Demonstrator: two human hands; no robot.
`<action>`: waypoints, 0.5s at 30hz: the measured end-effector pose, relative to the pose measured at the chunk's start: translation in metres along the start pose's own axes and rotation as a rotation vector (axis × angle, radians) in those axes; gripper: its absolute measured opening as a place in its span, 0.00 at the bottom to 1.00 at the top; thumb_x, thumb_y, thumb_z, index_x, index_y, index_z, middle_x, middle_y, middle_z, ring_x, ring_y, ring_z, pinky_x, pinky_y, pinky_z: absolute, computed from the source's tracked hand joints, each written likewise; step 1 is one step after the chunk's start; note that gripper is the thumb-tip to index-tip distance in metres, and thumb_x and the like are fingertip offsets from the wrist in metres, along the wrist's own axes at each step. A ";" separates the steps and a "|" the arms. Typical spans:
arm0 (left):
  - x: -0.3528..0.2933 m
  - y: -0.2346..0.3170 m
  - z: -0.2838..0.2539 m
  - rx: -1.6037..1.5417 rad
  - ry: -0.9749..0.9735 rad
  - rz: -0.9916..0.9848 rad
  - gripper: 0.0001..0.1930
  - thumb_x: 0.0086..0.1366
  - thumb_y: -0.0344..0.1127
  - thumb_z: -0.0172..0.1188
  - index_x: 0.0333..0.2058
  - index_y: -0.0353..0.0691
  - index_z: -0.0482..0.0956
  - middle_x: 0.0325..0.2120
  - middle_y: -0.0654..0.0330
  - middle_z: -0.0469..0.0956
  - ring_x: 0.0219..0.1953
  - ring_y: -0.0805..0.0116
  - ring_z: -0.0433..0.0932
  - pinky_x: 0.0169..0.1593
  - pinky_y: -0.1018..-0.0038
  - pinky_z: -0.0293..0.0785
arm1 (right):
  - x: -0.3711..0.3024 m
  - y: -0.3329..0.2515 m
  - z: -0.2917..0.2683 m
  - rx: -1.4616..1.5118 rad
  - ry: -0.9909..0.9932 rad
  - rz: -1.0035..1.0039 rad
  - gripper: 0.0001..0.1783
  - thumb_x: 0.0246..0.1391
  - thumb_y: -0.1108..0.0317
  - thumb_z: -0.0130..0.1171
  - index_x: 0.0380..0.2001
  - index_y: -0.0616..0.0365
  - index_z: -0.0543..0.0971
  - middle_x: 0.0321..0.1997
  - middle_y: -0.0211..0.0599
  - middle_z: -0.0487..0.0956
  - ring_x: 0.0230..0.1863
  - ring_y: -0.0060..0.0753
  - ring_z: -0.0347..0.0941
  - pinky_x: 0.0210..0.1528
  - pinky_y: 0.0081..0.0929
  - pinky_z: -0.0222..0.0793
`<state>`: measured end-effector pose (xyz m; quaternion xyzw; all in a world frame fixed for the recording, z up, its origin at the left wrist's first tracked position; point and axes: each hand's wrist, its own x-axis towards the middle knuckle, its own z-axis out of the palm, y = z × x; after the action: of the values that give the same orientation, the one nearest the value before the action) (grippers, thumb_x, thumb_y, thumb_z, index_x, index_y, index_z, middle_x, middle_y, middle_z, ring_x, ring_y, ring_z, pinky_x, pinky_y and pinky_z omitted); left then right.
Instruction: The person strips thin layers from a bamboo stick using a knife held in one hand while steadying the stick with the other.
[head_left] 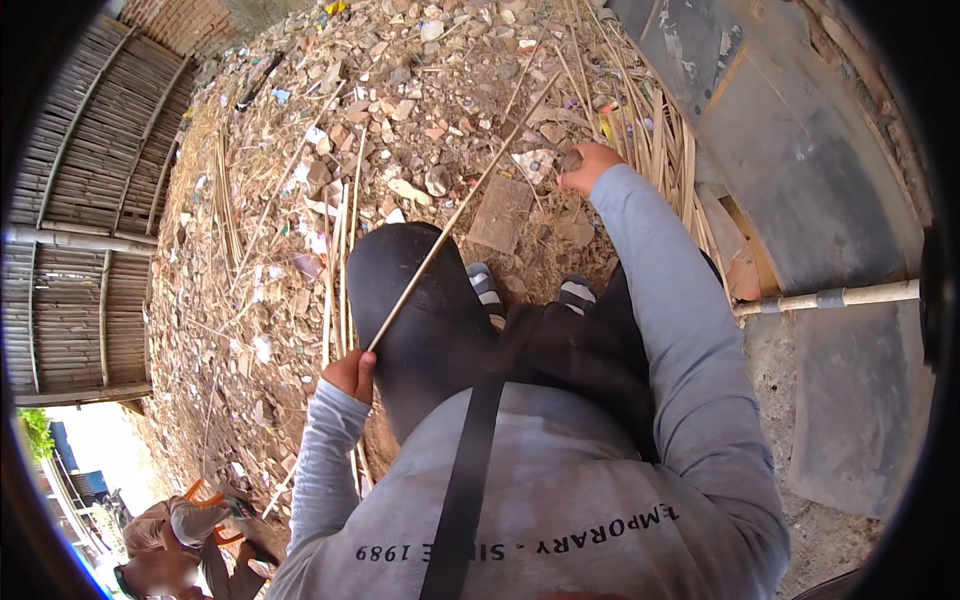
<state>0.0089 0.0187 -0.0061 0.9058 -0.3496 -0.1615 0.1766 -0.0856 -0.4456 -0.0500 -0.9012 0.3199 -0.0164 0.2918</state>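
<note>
Left hand point(352, 374) pinches long stick point(457, 222) at near end; right hand point(592, 168) curled, cannot tell on what. Apparently steadying stick; next move likely calls for firm left hold.

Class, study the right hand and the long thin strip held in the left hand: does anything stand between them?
Nothing visible does. Between the right hand and the long thin strip, only littered ground shows. The left hand grips the strip's near end.
</note>
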 end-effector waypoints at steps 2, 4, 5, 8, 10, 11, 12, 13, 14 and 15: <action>-0.006 0.003 -0.001 0.054 0.008 0.008 0.22 0.69 0.47 0.43 0.24 0.35 0.69 0.16 0.41 0.69 0.22 0.37 0.71 0.26 0.55 0.65 | -0.009 -0.007 0.001 -0.109 -0.025 -0.049 0.26 0.39 0.56 0.67 0.41 0.58 0.79 0.35 0.48 0.80 0.41 0.47 0.77 0.46 0.34 0.71; -0.018 0.004 -0.002 0.055 -0.003 -0.039 0.22 0.69 0.48 0.44 0.23 0.35 0.69 0.15 0.41 0.69 0.22 0.37 0.71 0.25 0.55 0.65 | -0.028 -0.042 -0.003 -0.134 -0.171 -0.114 0.26 0.39 0.55 0.66 0.42 0.57 0.79 0.36 0.47 0.80 0.41 0.47 0.77 0.46 0.35 0.71; -0.022 0.004 -0.001 0.047 -0.011 -0.073 0.22 0.69 0.48 0.44 0.23 0.35 0.68 0.15 0.41 0.68 0.21 0.37 0.70 0.25 0.55 0.65 | -0.038 -0.055 -0.007 -0.168 -0.307 -0.173 0.26 0.39 0.55 0.66 0.42 0.56 0.79 0.37 0.47 0.80 0.42 0.47 0.76 0.46 0.36 0.71; -0.029 -0.003 -0.003 0.037 -0.044 -0.080 0.29 0.69 0.56 0.39 0.23 0.34 0.70 0.14 0.42 0.69 0.21 0.39 0.71 0.25 0.56 0.64 | -0.032 -0.036 0.008 -0.176 -0.300 -0.209 0.26 0.38 0.54 0.66 0.42 0.55 0.79 0.38 0.47 0.80 0.42 0.47 0.76 0.47 0.38 0.70; -0.029 -0.002 -0.009 0.047 -0.046 -0.065 0.29 0.69 0.56 0.39 0.23 0.34 0.71 0.14 0.42 0.69 0.21 0.39 0.71 0.25 0.56 0.64 | -0.010 -0.006 0.019 -0.161 -0.189 -0.118 0.28 0.36 0.53 0.67 0.42 0.56 0.79 0.38 0.47 0.80 0.42 0.46 0.77 0.46 0.37 0.70; -0.030 -0.002 -0.012 0.050 -0.053 -0.078 0.29 0.68 0.56 0.39 0.23 0.34 0.71 0.14 0.42 0.69 0.21 0.39 0.71 0.25 0.56 0.64 | -0.007 -0.008 0.014 -0.163 -0.188 -0.126 0.28 0.36 0.53 0.67 0.42 0.56 0.79 0.38 0.47 0.80 0.42 0.46 0.77 0.46 0.37 0.70; -0.031 -0.001 -0.016 0.052 -0.061 -0.090 0.28 0.68 0.56 0.39 0.23 0.34 0.71 0.14 0.42 0.69 0.21 0.39 0.71 0.25 0.56 0.64 | -0.005 -0.009 0.010 -0.146 -0.181 -0.059 0.26 0.36 0.54 0.66 0.41 0.55 0.79 0.39 0.46 0.80 0.43 0.46 0.76 0.48 0.37 0.70; -0.031 -0.001 -0.018 0.055 -0.070 -0.101 0.28 0.68 0.56 0.39 0.23 0.34 0.71 0.15 0.41 0.69 0.21 0.39 0.71 0.25 0.55 0.64 | -0.004 -0.011 0.005 -0.129 -0.174 0.008 0.24 0.37 0.56 0.65 0.40 0.54 0.80 0.40 0.44 0.80 0.45 0.46 0.76 0.50 0.37 0.70; -0.031 -0.002 -0.018 0.055 -0.064 -0.108 0.28 0.68 0.56 0.39 0.23 0.34 0.71 0.15 0.41 0.69 0.21 0.39 0.71 0.25 0.55 0.64 | -0.009 -0.022 0.005 -0.149 -0.179 -0.055 0.24 0.37 0.56 0.64 0.40 0.54 0.80 0.41 0.45 0.80 0.45 0.47 0.76 0.49 0.36 0.71; -0.031 -0.004 -0.016 0.055 -0.060 -0.103 0.28 0.68 0.56 0.39 0.24 0.34 0.71 0.15 0.41 0.68 0.21 0.39 0.71 0.25 0.55 0.64 | -0.019 -0.038 0.002 -0.151 -0.183 -0.055 0.24 0.37 0.56 0.64 0.40 0.54 0.80 0.41 0.45 0.80 0.45 0.47 0.76 0.49 0.36 0.71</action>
<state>-0.0042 0.0462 0.0122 0.9219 -0.3120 -0.1879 0.1322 -0.0784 -0.4091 -0.0284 -0.9268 0.2675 0.0823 0.2505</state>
